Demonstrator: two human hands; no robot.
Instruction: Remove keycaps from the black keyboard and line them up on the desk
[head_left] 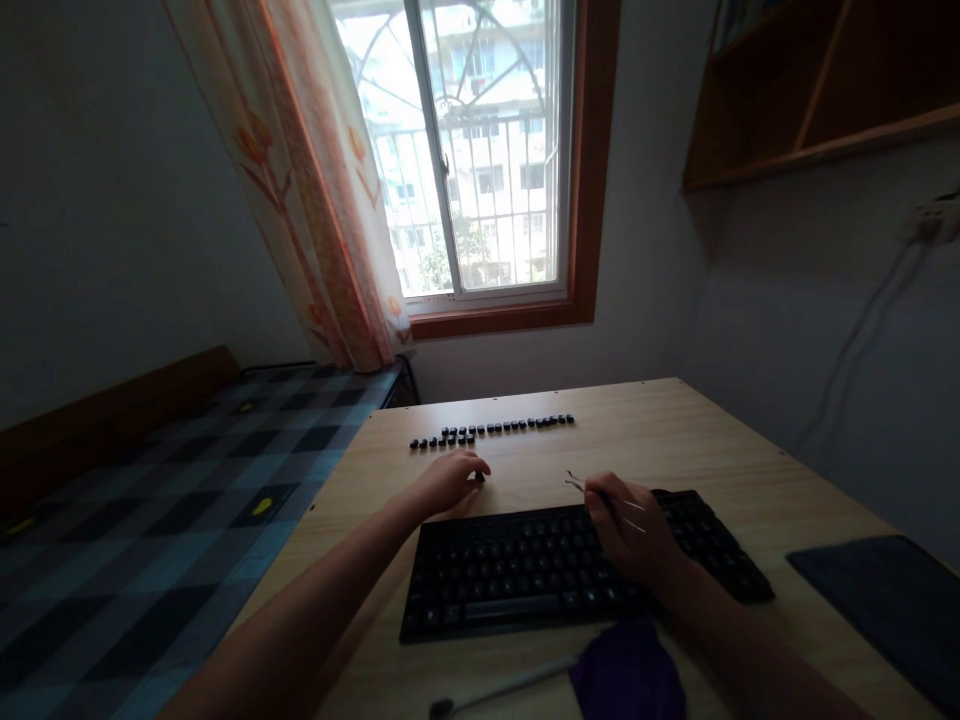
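My left hand (452,480) rests on the wooden desk (720,450) just beyond the black keyboard (525,570), its fingers curled on a small black keycap (480,477). My right hand (630,530) hovers over the keyboard's right half and grips a thin wire keycap puller (576,485), whose metal loops point left. A row of several removed black keycaps (491,430) lies across the desk farther back.
A dark mouse pad (885,600) lies at the right edge. A purple cloth (630,670) and a thin brush-like stick (495,690) sit in front of the keyboard. A bed with a checked cover (150,520) stands at the left, a window (465,150) behind.
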